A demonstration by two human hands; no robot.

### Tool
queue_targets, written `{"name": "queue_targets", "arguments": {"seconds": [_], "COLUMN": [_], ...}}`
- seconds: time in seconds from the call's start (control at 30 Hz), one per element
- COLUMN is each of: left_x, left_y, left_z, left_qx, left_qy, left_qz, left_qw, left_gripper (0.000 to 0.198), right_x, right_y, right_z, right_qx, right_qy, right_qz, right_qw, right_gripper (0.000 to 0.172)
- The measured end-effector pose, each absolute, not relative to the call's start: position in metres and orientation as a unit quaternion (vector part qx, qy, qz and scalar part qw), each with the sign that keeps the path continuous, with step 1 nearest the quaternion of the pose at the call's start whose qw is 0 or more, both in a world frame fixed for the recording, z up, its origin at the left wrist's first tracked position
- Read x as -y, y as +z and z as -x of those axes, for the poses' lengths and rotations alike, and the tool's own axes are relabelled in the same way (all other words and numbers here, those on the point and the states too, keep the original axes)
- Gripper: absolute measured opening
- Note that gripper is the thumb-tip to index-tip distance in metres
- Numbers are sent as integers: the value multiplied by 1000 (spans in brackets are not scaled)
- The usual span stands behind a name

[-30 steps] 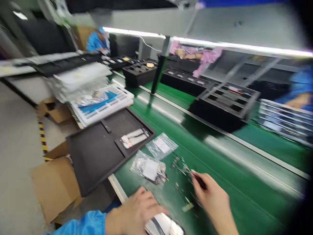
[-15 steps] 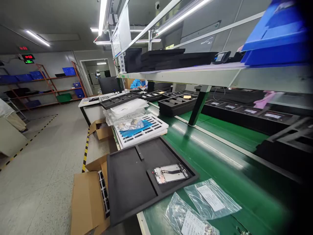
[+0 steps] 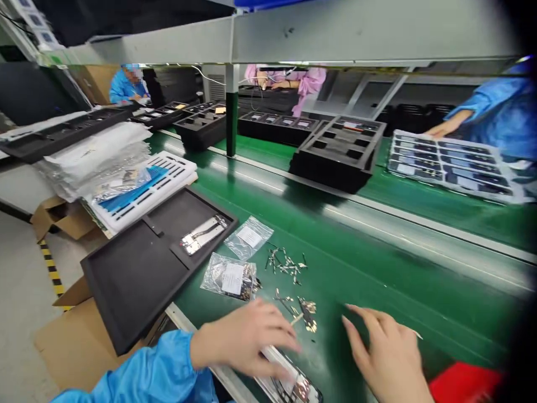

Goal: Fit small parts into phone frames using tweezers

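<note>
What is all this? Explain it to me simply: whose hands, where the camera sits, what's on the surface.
There is no machine here: the left hand and right hand are a person's bare hands, seen from a camera worn on that person's head. The left hand is over a phone-like part; contact is hard to tell. The right hand is above the green surface; a pale tip shows beside it, but whether it is held is unclear. Ahead lie small loose parts and two labelled clear bags. To the left, a black tray bears another phone-like part. Across the bench, a co-worker's hand is at a pale tray.
</note>
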State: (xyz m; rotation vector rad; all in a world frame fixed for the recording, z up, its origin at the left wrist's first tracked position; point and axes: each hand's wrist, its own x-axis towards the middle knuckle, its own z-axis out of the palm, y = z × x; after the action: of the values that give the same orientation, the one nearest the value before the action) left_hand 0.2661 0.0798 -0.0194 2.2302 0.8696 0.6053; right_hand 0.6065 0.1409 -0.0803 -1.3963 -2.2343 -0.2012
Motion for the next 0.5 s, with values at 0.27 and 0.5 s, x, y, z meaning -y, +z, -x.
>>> {"name": "queue_targets", "arguments": {"seconds": [0.27, 0.5], "left_x": [-198, -207], "left_y": [-4, -31], "left_z": [-292, -276], "left_qx": [-495, -518], "left_qy": [397, 401], "left_qz": [-710, -682], "left_qw": [306, 325], "left_gripper": [25, 31], "right_x": [-160, -150], "right_y": [-73, -83], "right_z": [-522, -514], "right_qx": [884, 873], "right_qy": [71, 31], "right_qz": [400, 440], "right_qw": [232, 205], "right_gripper": [32, 28]}}
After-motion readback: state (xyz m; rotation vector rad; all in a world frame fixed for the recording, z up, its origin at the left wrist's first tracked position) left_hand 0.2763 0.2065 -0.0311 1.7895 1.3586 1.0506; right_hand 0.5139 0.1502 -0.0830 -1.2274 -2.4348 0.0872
